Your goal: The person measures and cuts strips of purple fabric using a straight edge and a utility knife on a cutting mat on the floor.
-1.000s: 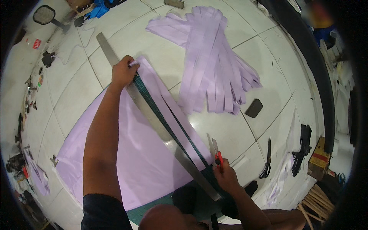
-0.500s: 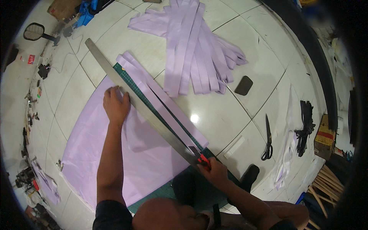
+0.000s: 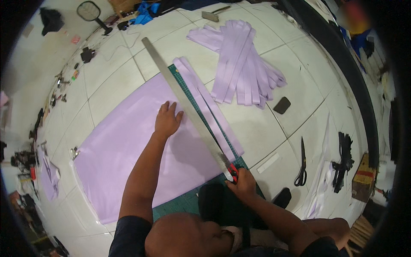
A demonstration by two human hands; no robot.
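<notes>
the person sits on the white tiled floor [image 3: 274, 128], seen from above the head. a large sheet of lilac fabric [image 3: 128, 145] lies flat on the tiles, and its right part rests on a dark green cutting mat [image 3: 188, 201], which shows at the near edge and along the right side of the sheet. a long metal ruler [image 3: 184, 103] lies diagonally over the fabric, from far left to near right, just beside the sheet's right edge.

the left hand [image 3: 167, 121] is laid flat on the fabric, fingers spread apart, palm down, just left of the ruler and close to its middle; i cannot tell if the fingertips touch the ruler. the right hand [image 3: 242, 182] is closed around a cutter with a red handle [image 3: 232, 169], at the near end of the ruler, with the blade end against the ruler's edge.

right of the ruler, two narrow lilac strips [image 3: 209, 107] lie on the mat, parallel to the ruler. farther away, a pile of cut lilac strips [image 3: 239, 64] is spread on the tiles. near it to the right lies a small dark phone [image 3: 281, 105], and nearer on the right lie black scissors [image 3: 301, 165]. at the far left there is a racket-shaped swatter [image 3: 92, 10].
</notes>
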